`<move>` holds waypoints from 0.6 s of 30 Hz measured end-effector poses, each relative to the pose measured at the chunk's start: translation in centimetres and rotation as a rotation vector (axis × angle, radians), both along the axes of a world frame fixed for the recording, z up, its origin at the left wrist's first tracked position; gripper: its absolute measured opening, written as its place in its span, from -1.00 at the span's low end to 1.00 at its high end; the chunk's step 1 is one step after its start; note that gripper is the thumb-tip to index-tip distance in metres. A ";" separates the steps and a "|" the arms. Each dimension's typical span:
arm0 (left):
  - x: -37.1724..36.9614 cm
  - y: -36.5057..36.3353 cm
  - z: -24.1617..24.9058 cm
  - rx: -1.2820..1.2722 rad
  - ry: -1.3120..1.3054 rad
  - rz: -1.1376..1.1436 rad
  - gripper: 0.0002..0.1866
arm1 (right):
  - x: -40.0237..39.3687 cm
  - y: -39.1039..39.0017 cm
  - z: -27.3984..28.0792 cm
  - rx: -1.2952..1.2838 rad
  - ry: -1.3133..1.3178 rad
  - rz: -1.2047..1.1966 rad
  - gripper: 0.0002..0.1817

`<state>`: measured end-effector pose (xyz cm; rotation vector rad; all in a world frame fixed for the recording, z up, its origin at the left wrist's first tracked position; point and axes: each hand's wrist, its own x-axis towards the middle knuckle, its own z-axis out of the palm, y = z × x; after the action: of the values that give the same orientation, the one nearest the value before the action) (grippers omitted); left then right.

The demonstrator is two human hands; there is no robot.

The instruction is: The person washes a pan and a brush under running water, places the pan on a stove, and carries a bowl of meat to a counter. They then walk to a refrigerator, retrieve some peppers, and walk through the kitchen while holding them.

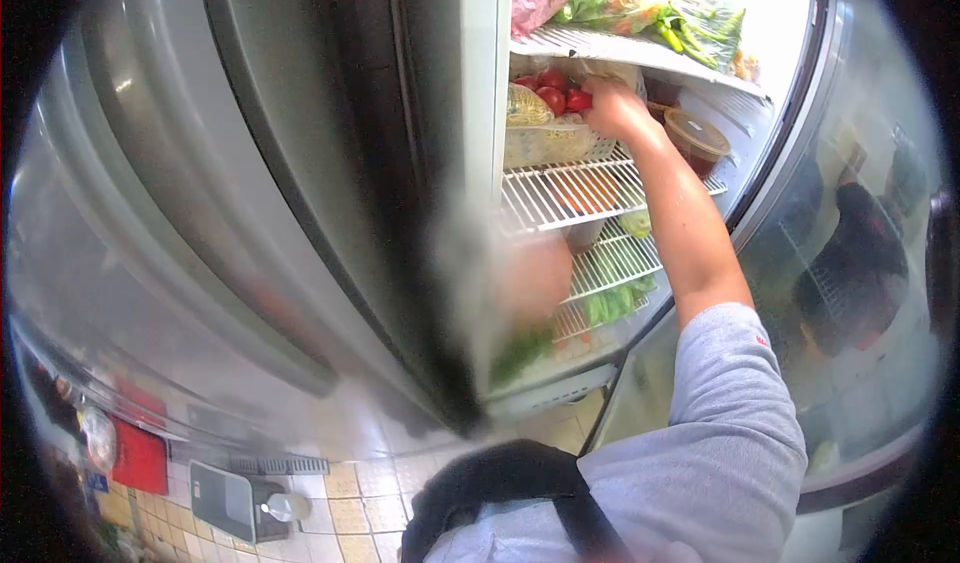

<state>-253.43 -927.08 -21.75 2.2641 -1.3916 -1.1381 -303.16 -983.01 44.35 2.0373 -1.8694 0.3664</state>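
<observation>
Upper centre of frame: right hand [613,109] reaching into open refrigerator [480,163], touching tomatoes [553,91] above basket [550,145]; grip state indiscernible. Left hand unseen.

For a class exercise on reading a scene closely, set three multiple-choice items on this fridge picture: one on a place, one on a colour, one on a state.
1. Where is the right hand?
A. at the tomatoes in the basket
B. on the floor
C. on the top shelf

2. What colour are the tomatoes?
A. green
B. red
C. yellow

3. The fridge door is:
A. shut
B. removed
C. open

Answers: 1 A, the hand reaches into the basket; 2 B, they show bright red; 3 C, the shelves are exposed.
</observation>
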 end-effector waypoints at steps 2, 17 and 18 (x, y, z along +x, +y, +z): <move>-0.5 0.2 -1.2 -0.114 -0.006 -0.036 -0.62 | -0.6 1.7 -1.3 -0.224 -0.394 0.248 -0.57; -15.2 -22.5 39.5 -0.298 1.011 -0.261 -0.03 | 2.3 18.5 -12.0 0.460 -1.345 0.921 -0.57; -17.0 -23.6 41.7 -0.437 1.056 -0.284 -0.01 | 3.7 18.7 -12.7 0.570 -1.211 0.987 -0.57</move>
<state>-270.41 -950.69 19.96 0.8947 -1.2849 -1.5587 -299.44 -964.30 31.64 3.5192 -1.2039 1.8033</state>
